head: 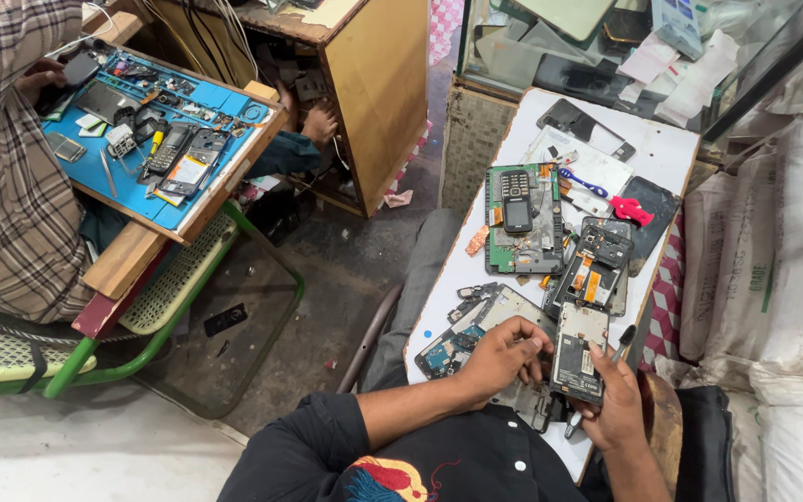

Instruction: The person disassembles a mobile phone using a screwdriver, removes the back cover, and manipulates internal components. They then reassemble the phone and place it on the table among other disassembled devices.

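1. Nearest me, my left hand curls over the near end of an opened phone lying on the white board; its fingertips are bent together and press down on the frame, gripping nothing.
2. Just right of it, my right hand holds a battery upright, thumb and fingers clamped on its lower edge.
3. Long axis of the battery runs away from me, top end tilted slightly left, toward the opened phone.
4. Between those same right fingers a screwdriver pokes up, tip pointing away.
5. Left hand is nearer the phone and the right is nearer the battery; the two sit just beside each other, almost touching.
6. Farther right, another stripped phone lies apart from both hands.
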